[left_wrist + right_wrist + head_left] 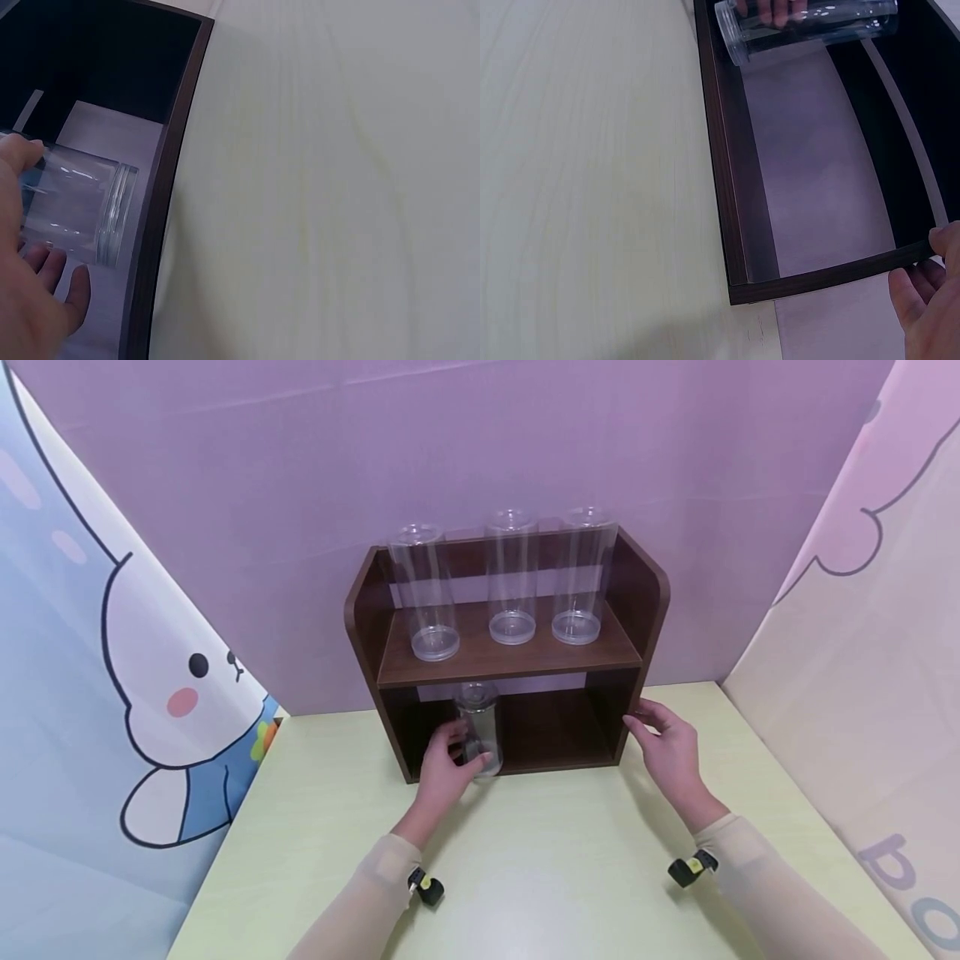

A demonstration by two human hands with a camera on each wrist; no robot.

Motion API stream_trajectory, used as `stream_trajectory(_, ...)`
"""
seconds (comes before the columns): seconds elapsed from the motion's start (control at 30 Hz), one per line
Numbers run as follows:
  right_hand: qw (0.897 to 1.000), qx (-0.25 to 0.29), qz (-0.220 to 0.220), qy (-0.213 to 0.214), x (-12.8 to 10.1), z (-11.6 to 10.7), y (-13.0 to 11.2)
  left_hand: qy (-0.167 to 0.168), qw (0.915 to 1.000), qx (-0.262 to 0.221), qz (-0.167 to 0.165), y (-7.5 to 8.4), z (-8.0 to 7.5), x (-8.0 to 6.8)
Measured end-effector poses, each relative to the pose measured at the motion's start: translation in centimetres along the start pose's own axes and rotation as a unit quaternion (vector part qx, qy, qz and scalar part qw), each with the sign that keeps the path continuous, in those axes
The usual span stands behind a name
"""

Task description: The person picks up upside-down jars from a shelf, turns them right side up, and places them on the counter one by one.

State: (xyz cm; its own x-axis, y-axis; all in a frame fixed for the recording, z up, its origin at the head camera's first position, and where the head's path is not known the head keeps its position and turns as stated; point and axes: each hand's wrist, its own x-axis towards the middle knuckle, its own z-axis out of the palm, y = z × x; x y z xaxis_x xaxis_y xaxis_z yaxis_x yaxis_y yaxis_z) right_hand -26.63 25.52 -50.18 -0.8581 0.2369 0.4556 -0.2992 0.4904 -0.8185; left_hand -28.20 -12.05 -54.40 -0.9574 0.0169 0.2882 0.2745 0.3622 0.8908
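A dark brown two-tier wooden shelf stands on the table. In its lower tier, toward the left side, my left hand grips a clear cylindrical jar, thumb on one side and fingers on the other. The jar stands upright close to the front edge of the lower board; the left wrist view shows its ringed end by the shelf edge. My right hand holds the right side panel, with thumb at the panel's edge and fingers along its outer face.
Three similar clear jars stand on the upper tier: a left one, a middle one and a right one. Behind the shelf hangs a purple cloth. Printed cloths flank the pale table on both sides.
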Motion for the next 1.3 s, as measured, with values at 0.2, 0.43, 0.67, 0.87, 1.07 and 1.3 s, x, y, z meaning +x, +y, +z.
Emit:
stream_trajectory(0.2, 1.000, 0.000, 0.006, 0.000, -0.1, 0.0, -0.2, -0.019, 0.9996, -0.014, 0.014, 0.2, -0.4, -0.6)
stream_trajectory(0.43, 1.000, -0.002, 0.012, -0.002, -0.1, -0.1, -0.2, -0.048, 0.9983, -0.019, 0.029, 0.7, -1.0, -1.4)
stream_trajectory(0.67, 1.000, -0.007, 0.014, -0.005, 0.0, 0.0, 0.0, -0.071, 0.9969, -0.024, 0.022, 1.3, -1.6, -2.3)
stream_trajectory(0.87, 1.000, -0.010, 0.012, -0.009, 0.0, -0.1, 0.1, -0.093, 0.9948, -0.019, 0.037, 1.7, -2.2, -3.0)
stream_trajectory(1.07, 1.000, -0.013, 0.010, -0.009, 0.0, -0.2, 0.0, -0.115, 0.9921, -0.023, 0.045, 1.7, -2.8, -3.6)
stream_trajectory(1.3, 1.000, -0.011, 0.006, -0.012, 0.1, -0.3, 0.1, -0.161, 0.9853, -0.034, 0.047, 1.6, -3.4, -4.0)
